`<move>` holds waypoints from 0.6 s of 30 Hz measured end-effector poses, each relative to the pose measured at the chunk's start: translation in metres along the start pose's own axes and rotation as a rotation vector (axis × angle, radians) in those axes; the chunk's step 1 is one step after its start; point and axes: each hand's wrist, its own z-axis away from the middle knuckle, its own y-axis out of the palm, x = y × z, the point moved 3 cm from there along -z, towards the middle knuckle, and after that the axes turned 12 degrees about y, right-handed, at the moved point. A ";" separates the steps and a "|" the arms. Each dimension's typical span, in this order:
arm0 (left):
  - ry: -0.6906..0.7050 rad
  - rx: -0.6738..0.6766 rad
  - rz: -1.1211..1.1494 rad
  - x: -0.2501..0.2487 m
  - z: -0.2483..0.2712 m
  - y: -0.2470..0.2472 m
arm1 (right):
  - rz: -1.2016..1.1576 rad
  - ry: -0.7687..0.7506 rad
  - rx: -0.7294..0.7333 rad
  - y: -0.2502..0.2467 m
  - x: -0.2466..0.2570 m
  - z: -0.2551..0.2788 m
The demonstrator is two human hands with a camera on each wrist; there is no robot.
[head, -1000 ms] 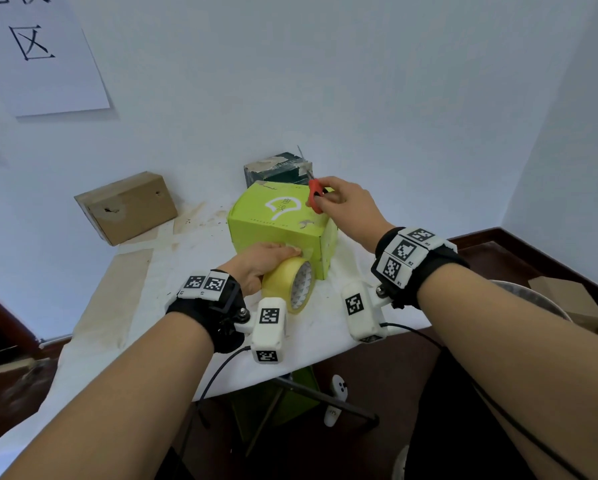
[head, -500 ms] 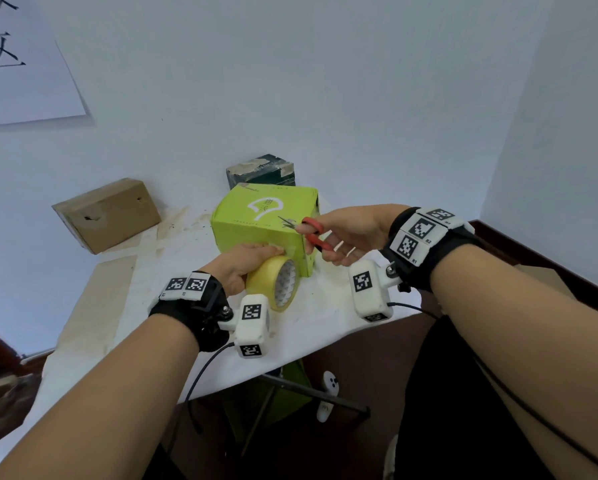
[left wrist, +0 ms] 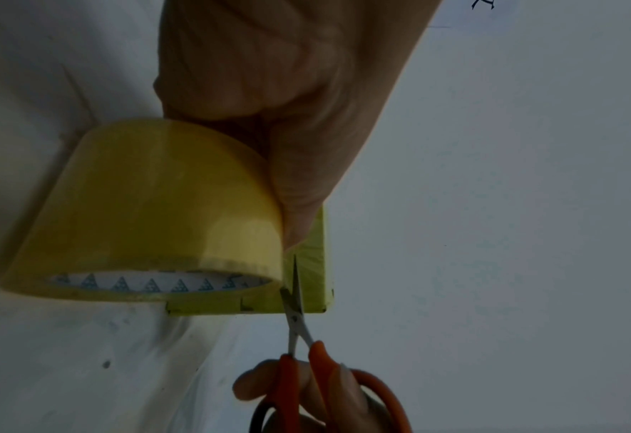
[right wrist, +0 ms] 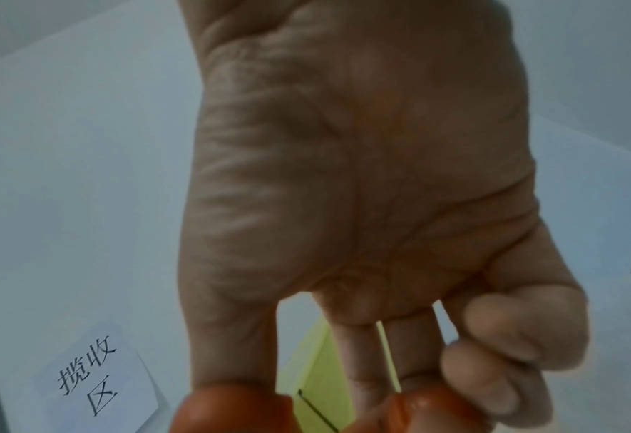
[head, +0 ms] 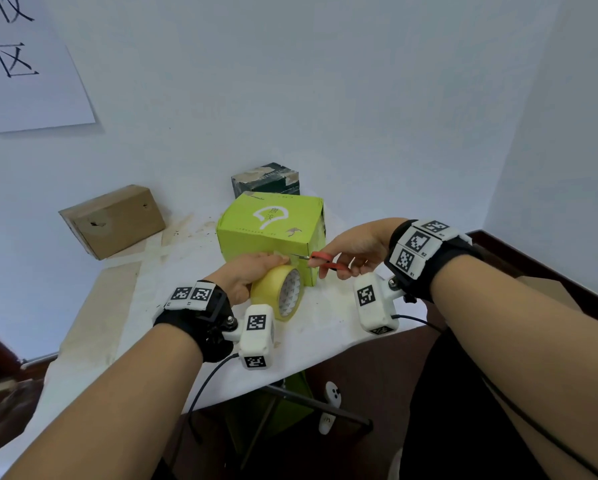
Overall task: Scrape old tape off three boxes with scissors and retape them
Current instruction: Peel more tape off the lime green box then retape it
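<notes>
I am clamping my left hand [head: 247, 279] around the yellow tape roll [head: 281, 292], fingers curled over its top, and the roll is standing on edge on the white desk [head: 173, 327], pressed against the near face of the green box [head: 273, 230]. My left fingertip [left wrist: 298, 225] is pinning a strip of tape flat to that face, just beside the roll. My right hand [head: 354, 249] is gripping the red-handled scissors [head: 320, 262], fingers hooked through the loops; their blades are lying nearly together, reaching from the right grip toward the left grip and meeting the tape strip right at my left fingertip. The green box is sitting just beyond both grips. A dark box [head: 265, 180] is standing behind it, farther from my hands, and a brown cardboard box [head: 114, 220] is resting well off to the left of the left grip, against the wall.
</notes>
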 end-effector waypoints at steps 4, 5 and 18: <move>-0.008 0.007 0.001 0.000 0.000 -0.001 | -0.006 -0.027 -0.015 0.002 0.006 -0.002; -0.010 0.009 0.006 0.000 0.000 -0.001 | -0.010 -0.036 -0.016 0.002 0.006 -0.003; -0.012 0.027 0.036 0.001 0.000 -0.002 | 0.004 -0.124 -0.089 0.000 0.005 0.001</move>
